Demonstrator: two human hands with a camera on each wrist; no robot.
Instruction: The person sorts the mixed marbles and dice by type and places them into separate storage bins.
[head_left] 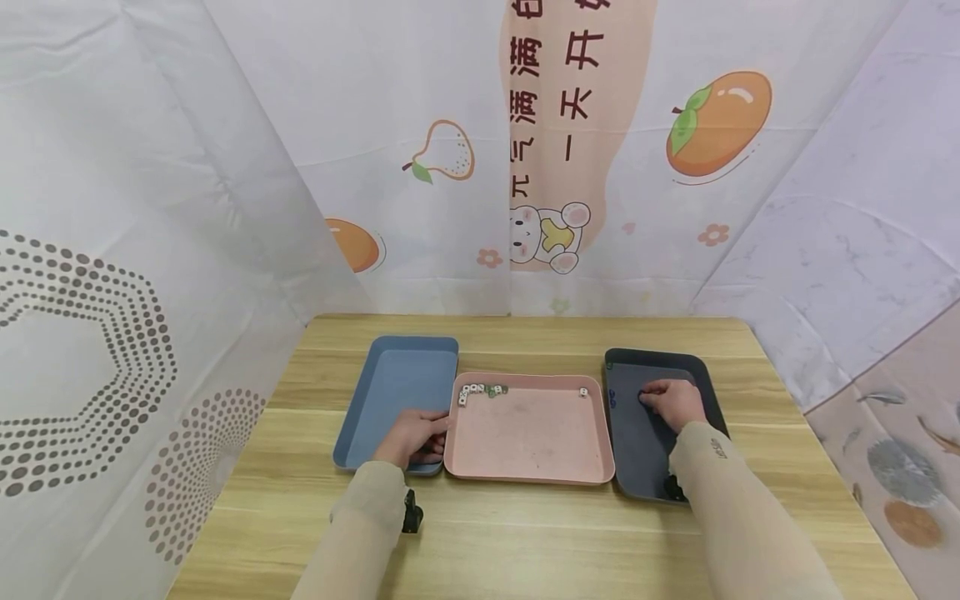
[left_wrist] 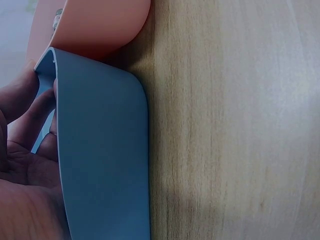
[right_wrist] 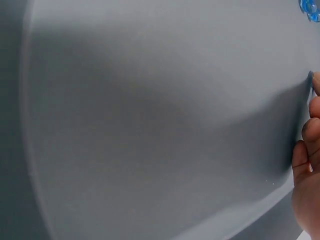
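My left hand (head_left: 417, 437) rests at the right side of the blue tray (head_left: 362, 400), with fingers curled loosely inside it. In the left wrist view, a fingertip touches the blue tray's rim (left_wrist: 56, 65), beside the pink tray. Low over the dark grey tray (head_left: 637, 467), my right hand (head_left: 677, 402) pinches a small dark blue piece (head_left: 643, 397) at its fingertips; its exact kind I cannot tell. Clear blue pieces (head_left: 612, 399) lie near that tray's left wall, and show at the right wrist view's upper corner.
Between them stands the pink tray (head_left: 525, 467), holding several white dice (head_left: 472, 389) and small green pieces (head_left: 492, 390) at its upper left. One more die (head_left: 583, 392) lies at its upper right. A green piece (head_left: 610, 365) sits in the dark tray's far left corner.
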